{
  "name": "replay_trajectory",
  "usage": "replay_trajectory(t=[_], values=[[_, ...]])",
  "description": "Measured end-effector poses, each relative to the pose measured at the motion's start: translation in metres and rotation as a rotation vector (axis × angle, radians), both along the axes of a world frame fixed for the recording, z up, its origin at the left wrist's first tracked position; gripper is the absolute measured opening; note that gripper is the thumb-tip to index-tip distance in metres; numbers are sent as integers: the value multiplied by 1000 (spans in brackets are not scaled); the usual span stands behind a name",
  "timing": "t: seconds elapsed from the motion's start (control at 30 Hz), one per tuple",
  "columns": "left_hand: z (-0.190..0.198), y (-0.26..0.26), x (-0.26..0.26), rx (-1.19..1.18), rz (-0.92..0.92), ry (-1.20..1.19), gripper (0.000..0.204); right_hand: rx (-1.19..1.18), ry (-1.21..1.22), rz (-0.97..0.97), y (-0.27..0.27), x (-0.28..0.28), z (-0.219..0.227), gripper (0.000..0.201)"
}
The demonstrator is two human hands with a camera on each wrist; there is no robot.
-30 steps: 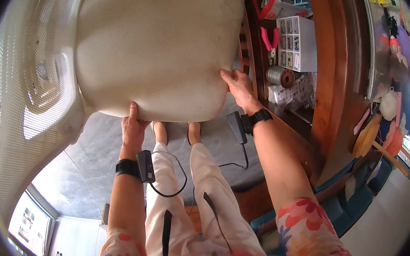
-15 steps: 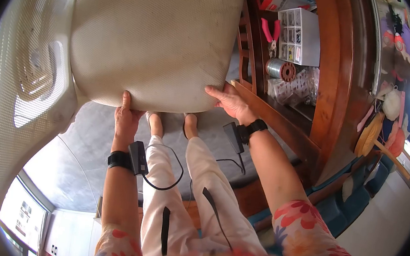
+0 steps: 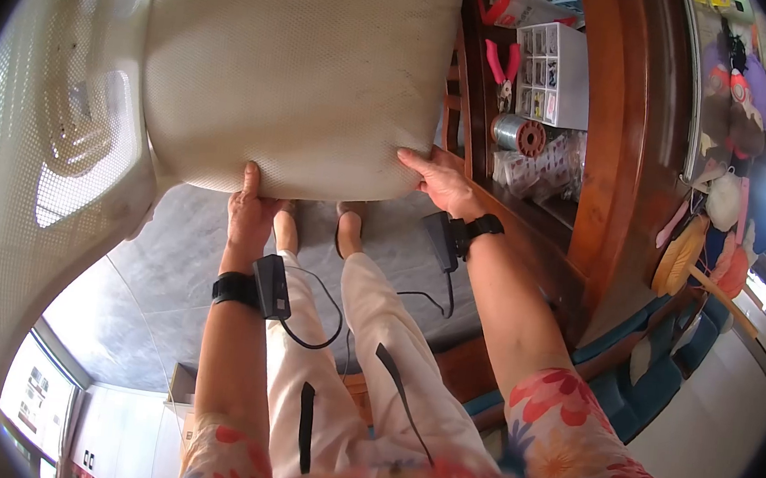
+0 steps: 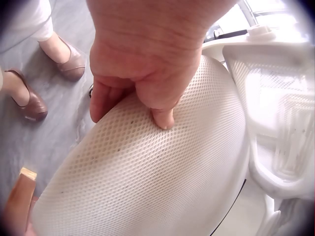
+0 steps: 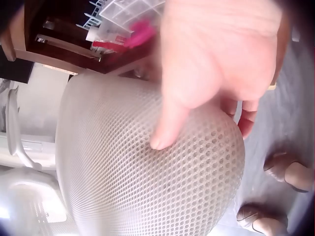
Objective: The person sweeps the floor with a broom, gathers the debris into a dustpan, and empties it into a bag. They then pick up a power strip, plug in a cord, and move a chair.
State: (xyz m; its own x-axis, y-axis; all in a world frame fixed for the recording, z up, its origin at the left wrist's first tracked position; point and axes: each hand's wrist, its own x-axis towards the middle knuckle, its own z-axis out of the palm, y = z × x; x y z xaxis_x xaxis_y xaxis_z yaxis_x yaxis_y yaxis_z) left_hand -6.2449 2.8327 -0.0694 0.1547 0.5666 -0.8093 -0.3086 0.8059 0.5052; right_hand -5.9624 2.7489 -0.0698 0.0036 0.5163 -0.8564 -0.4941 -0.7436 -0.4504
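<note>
A cream mesh-covered chair seat (image 3: 298, 65) fills the upper middle of the head view, with the chair's mesh backrest (image 3: 16, 167) at its left. My left hand (image 3: 249, 217) grips the seat's near edge, its thumb lying on top. In the left wrist view that thumb (image 4: 164, 118) presses into the mesh while the other fingers go down over the edge. At the seat's right near corner, my right hand (image 3: 443, 186) grips likewise. The right wrist view shows its thumb (image 5: 167, 130) on the mesh and fingertips (image 5: 247, 120) showing past the edge.
A wooden cabinet (image 3: 620, 170) stands close on the right. Its open compartment holds a small white drawer box (image 3: 569, 77), pink-handled pliers (image 3: 503, 66) and a wire spool (image 3: 518, 134). Two shod feet stand on the grey floor (image 3: 188, 257) below the seat. Hats (image 3: 728, 203) hang farther right.
The seat's near edge sits higher in the head view than a second ago. My right hand is now nearer the seat's near corner. Both hands keep their grip, and the feet have shifted slightly.
</note>
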Motion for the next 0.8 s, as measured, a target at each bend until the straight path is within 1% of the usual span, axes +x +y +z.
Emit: replay_trajectory(t=[0.03,0.07,0.1,0.13,0.2,0.33,0.4,0.43,0.47,0.5,0.53,0.57,0.6,0.63,0.67,0.7,0.73,0.77,0.8], values=[[1,-1,4,-15,6,19,53,3,1,6,0,1,1,64],[2,-3,7,-31,11,38,53,-16,-61,-8,-2,3,0,62],[1,-4,9,-35,-29,43,53,-36,-126,-24,-5,5,-2,61],[0,-6,13,-37,-27,40,53,-38,-129,-22,-9,6,-4,61],[-2,-12,21,-42,-14,8,53,-31,-182,-92,-14,11,-7,63],[-2,-18,30,-42,-45,6,51,-41,-244,-127,-20,16,-16,61],[-3,-18,24,-52,-83,-9,50,-44,-328,-143,-19,13,-10,60],[-1,-18,18,-77,-148,12,55,-66,-405,-150,-20,10,-6,53],[3,-19,11,-104,-210,34,61,-65,-405,-161,-26,9,-2,53],[10,-22,2,-102,-216,37,61,-63,-401,-91,-32,8,4,52],[20,-26,-9,-34,-171,197,69,-53,-395,-18,-37,6,12,51],[34,-25,-22,44,-125,356,78,-37,-390,-25,-43,3,19,51],[53,-23,-40,132,-133,418,90,-22,-404,2,-56,-4,28,45],[75,-19,-58,220,-148,498,88,-8,-420,28,-71,-12,39,39],[90,-13,-88,310,-271,560,82,-36,-415,5,-86,-24,50,42],[115,-14,-103,408,-176,626,79,-62,-413,-18,-103,-35,62,44],[136,-10,-119,596,-150,686,76,-100,-377,99,-119,-40,76,49],[160,-5,-139,708,-177,737,72,-100,-338,164,-134,-47,90,48],[189,1,-152,755,-86,659,64,-97,-310,173,-153,-53,99,46]])
